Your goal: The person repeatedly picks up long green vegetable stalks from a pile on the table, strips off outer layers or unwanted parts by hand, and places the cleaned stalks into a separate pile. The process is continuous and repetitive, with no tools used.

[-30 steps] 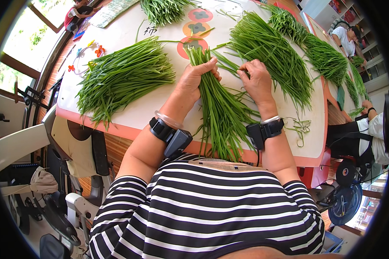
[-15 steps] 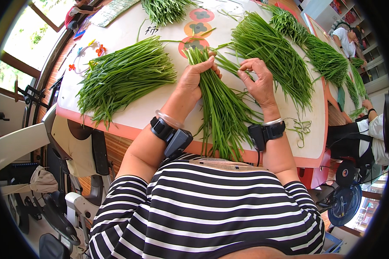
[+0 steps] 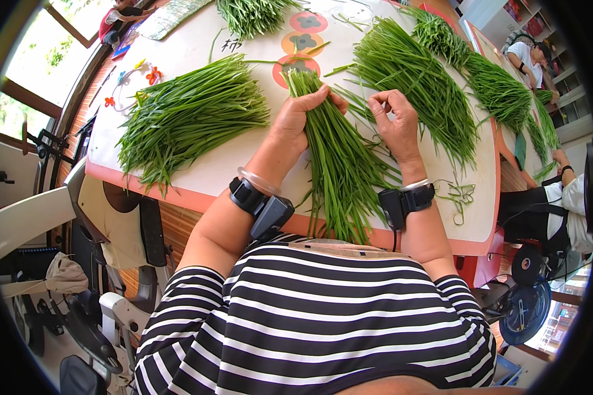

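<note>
My left hand is wrapped round the upper part of a bunch of garlic chives. The pale cut ends stick up past the thumb, and the leaves fan down over the table's near edge towards my striped top. To the right of the bunch is my right hand, its thumb and fingers curled together in a pinch. Whether a thin leaf is between those fingertips I cannot make out. A few loose chives lie between the two hands.
Big piles of chives lie left and right on the white table, with another pile at the back. Small scraps lie near the right edge. Other people work at the right and far left; a chair stands left.
My right hand has drawn its fingers further in and shifted very slightly right. My left hand keeps its hold on the bunch, almost unmoved.
</note>
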### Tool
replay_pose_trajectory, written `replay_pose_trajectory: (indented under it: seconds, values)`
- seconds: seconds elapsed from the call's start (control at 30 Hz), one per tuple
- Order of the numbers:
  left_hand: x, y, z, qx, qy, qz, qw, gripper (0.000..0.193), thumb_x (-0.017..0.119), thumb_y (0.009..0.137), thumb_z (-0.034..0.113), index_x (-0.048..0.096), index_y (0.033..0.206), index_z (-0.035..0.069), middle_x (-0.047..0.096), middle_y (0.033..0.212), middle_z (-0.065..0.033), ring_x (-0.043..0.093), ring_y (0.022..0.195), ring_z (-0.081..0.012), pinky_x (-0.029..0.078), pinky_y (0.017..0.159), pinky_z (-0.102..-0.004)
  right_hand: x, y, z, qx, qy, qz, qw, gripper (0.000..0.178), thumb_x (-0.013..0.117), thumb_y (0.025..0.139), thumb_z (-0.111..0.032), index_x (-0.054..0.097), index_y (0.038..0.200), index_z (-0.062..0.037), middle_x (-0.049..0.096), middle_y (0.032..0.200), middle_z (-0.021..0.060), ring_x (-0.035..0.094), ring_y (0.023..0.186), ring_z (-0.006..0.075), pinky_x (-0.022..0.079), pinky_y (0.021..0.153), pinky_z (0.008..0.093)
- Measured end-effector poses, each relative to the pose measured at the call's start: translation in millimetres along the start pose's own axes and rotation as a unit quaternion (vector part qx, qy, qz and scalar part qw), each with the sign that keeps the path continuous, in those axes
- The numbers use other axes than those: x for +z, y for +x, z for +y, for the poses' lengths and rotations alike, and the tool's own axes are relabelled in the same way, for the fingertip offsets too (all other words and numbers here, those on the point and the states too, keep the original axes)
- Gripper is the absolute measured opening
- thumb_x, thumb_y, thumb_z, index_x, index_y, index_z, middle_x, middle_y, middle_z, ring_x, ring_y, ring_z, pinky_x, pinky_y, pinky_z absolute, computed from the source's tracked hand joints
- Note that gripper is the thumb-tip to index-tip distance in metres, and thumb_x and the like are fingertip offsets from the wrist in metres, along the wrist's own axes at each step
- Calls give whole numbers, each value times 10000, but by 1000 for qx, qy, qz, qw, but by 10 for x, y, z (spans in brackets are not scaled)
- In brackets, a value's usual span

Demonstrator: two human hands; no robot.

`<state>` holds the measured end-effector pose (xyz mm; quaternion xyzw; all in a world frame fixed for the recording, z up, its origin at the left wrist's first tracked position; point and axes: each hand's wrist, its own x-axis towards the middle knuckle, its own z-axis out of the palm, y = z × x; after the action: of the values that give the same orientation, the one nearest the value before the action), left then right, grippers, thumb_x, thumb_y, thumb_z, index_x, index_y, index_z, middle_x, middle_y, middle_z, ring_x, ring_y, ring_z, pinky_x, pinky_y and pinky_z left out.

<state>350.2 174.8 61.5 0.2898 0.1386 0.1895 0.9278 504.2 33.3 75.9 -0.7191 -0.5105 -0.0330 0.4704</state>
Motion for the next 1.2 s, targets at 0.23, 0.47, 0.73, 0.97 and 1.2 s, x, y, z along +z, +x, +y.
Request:
replay_pose_trajectory:
  seconds: [0.23, 0.47, 0.73, 0.97, 1.2]
  values:
    - [0, -1, -8, -8, -26, -12, 1000, 107, 632, 909, 133, 563, 952, 64, 564, 751, -31, 585, 728, -192, 505, 788, -364, 94, -16, 100, -58, -144, -33, 987, 199, 722, 818, -302, 691, 848, -107, 632, 836, 23, 588, 822, 231, 418, 736, 375]
    - [-26, 23, -34, -4, -26, 9, 1000, 121, 644, 906, 147, 572, 915, 50, 579, 740, -44, 604, 712, -199, 517, 756, -356, 186, -20, 155, -61, -193, -39, 979, 110, 690, 802, -227, 658, 798, -121, 624, 865, 25, 583, 864, 240, 398, 748, 403]
    - [48, -22, -2, 1, 15, 53, 998, 158, 612, 935, 147, 613, 984, -3, 662, 1132, -166, 661, 1004, -247, 551, 911, -364, 123, 14, 52, -41, 1, 14, 999, 95, 701, 758, -101, 619, 775, -58, 616, 790, 58, 581, 773, 268, 453, 685, 377]
    - [-16, -4, -10, 15, 71, 6, 997, 166, 633, 923, 159, 627, 909, -6, 684, 1022, -155, 670, 920, -247, 562, 851, -363, 76, 1, 10, -127, -27, -57, 990, 114, 719, 799, -98, 627, 830, -37, 636, 818, 55, 569, 757, 213, 462, 673, 313]
    - [-74, 35, -56, -1, 5, 17, 1000, 170, 669, 898, 165, 615, 851, 12, 643, 789, -107, 657, 772, -251, 556, 752, -378, -3, -19, -104, -88, -135, -44, 986, 154, 720, 826, -194, 657, 839, -55, 631, 837, 67, 587, 812, 253, 463, 731, 369]
